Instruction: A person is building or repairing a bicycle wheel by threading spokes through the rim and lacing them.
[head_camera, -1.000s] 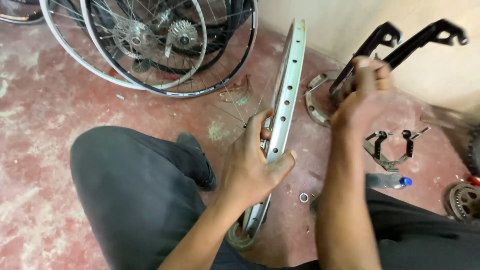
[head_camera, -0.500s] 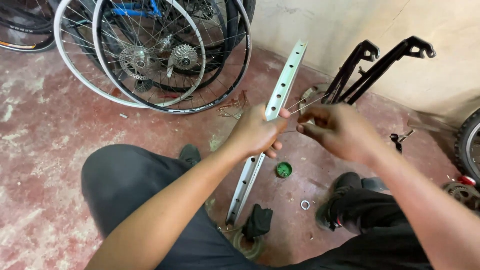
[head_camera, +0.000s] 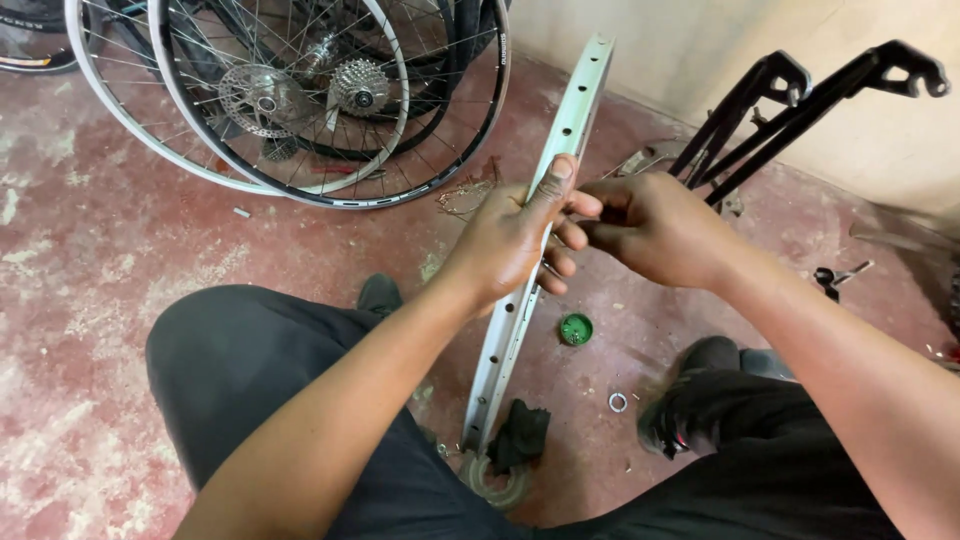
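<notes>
- the left hand (head_camera: 505, 240) is wrapped around a bare silver rim (head_camera: 540, 250), fingers curled behind it and the thumb laid flat up the inner face.
- the rim stands on edge between the person's knees, its lower end on the floor by a black rag (head_camera: 520, 435), its upper end tilted away toward the wall (head_camera: 700, 50).
- a row of spoke holes runs along the rim's inner face, above and below the grip.
- the right hand (head_camera: 650, 225) is just beside the left, touching its fingers at the rim; its fingertips are pinched together, but what they pinch is too small to tell.
- a green cap (head_camera: 575, 328) lies on the red floor (head_camera: 120, 250) just right of the rim, and a small metal ring (head_camera: 618, 402) lies nearer the right shoe (head_camera: 690, 390).
- built wheels (head_camera: 330, 100) lean together at the upper left, one with a brake disc, one with a sprocket cluster.
- a black frame (head_camera: 800, 100) leans against the wall at the upper right.
- a small black tool (head_camera: 835, 278) lies on the floor at the far right.
- both legs are in dark trousers (head_camera: 260, 380), the left knee bent up beside the rim.
</notes>
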